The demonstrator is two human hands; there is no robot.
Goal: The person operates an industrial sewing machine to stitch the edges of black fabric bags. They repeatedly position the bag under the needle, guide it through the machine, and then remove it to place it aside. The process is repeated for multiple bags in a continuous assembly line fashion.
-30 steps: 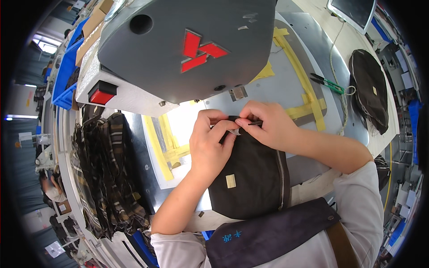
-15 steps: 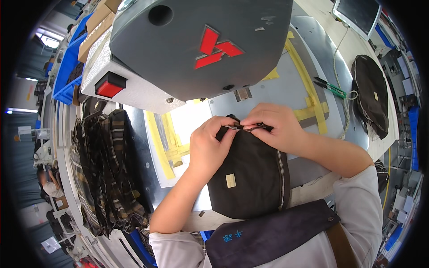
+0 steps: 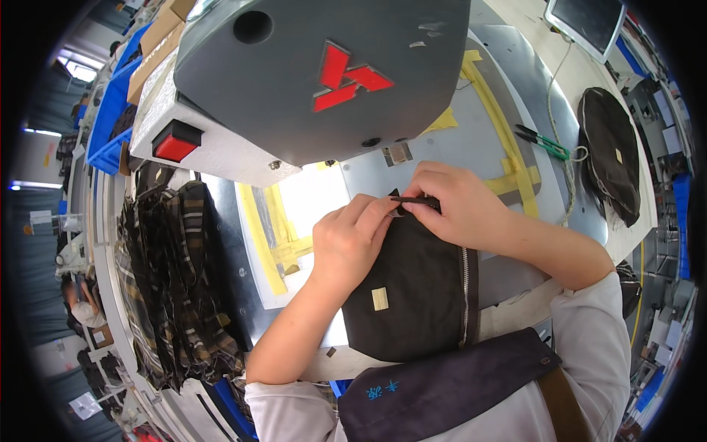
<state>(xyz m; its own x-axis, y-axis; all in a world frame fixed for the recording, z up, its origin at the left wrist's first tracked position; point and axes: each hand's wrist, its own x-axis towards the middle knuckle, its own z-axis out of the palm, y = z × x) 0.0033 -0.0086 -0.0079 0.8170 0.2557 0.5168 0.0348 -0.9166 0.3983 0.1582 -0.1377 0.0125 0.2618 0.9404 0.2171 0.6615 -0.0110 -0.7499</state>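
A dark fabric pouch piece [image 3: 416, 287] lies in front of me, a metal zipper [image 3: 465, 295] down its right side and a small pale label [image 3: 380, 298] on its face. At its far end my left hand [image 3: 345, 239] is closed, thumb and fingertips pinching the fabric edge. My right hand [image 3: 460, 205] pinches a short dark strip [image 3: 421, 201] at the same end, its fingertips close to those of the left. Exactly how the strip meets the edge is hidden by my fingers.
A grey sewing machine head [image 3: 324, 81] with a red switch [image 3: 176, 144] overhangs the work plate, which has yellow tape [image 3: 508, 132]. Plaid and dark fabric pieces [image 3: 180, 272] are heaped at left. Green-handled snips [image 3: 549, 145] and another dark pouch [image 3: 610, 157] lie at right.
My right hand has shifted slightly, and the dark strip now lies straighter across the fingertips. My left fingers have moved slightly closer to it. The pouch piece stays almost in place.
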